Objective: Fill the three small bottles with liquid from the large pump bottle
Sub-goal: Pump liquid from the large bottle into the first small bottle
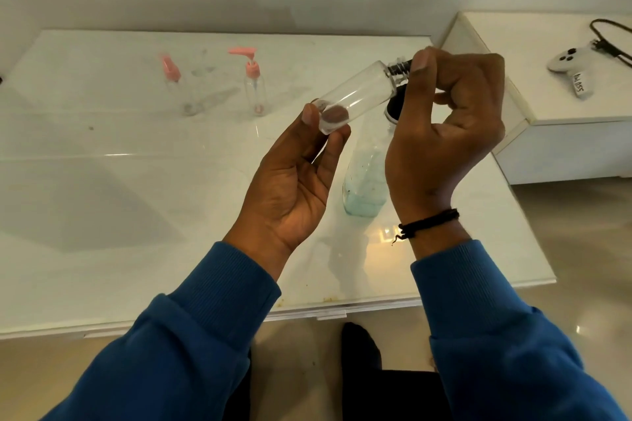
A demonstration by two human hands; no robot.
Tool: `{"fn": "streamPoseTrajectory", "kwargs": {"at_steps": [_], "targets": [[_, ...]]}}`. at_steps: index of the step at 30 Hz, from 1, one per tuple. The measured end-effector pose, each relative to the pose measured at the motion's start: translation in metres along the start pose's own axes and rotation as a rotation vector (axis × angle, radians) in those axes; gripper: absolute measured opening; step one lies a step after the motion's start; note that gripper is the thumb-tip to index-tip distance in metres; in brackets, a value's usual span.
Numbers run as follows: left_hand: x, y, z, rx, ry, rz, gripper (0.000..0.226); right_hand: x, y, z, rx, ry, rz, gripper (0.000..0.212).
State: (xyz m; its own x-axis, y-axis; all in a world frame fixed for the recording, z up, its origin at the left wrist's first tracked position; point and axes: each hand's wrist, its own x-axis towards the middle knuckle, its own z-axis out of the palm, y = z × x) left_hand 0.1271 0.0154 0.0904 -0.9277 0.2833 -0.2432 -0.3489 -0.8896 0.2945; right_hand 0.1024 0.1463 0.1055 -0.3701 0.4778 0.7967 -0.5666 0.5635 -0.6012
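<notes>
A small clear bottle [355, 96] is held tilted in the air above the table. My left hand [301, 167] pinches its base between thumb and fingers. My right hand [448, 120] grips the bottle's black cap [400, 67] at the upper end. Behind my hands stands the large bottle [364, 181] with pale blue liquid; its black pump top [393, 111] is mostly hidden by my right hand. Two more small clear bottles with pink tops are at the far left: one [179, 89] lies on its side, the other [254, 85] stands upright.
The white glossy table [136, 181] has its front edge close to my body. A white cabinet [547, 106] stands to the right with a white game controller [571, 68] and a black cable [612, 41] on it.
</notes>
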Motion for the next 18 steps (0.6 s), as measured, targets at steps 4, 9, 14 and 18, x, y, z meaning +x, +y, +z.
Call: {"fn": "streamPoseTrajectory", "kwargs": {"at_steps": [4, 9, 14, 18], "targets": [[0.0006, -0.0005, 0.0009, 0.017, -0.011, 0.006, 0.045, 0.0079, -0.0025, 0.0020, -0.007, 0.013, 0.019, 0.024], [-0.0006, -0.0009, 0.0007, 0.005, -0.010, 0.001, 0.046, 0.0039, 0.0003, -0.0002, 0.004, 0.003, 0.017, 0.022], [0.0002, 0.0003, 0.0002, 0.007, -0.001, 0.003, 0.051, 0.0060, -0.0016, 0.0005, 0.005, -0.003, 0.017, 0.023], [0.0001, -0.0005, 0.0011, 0.025, -0.005, -0.001, 0.050, 0.0089, -0.0031, 0.0021, -0.016, 0.018, 0.025, 0.025]]}}
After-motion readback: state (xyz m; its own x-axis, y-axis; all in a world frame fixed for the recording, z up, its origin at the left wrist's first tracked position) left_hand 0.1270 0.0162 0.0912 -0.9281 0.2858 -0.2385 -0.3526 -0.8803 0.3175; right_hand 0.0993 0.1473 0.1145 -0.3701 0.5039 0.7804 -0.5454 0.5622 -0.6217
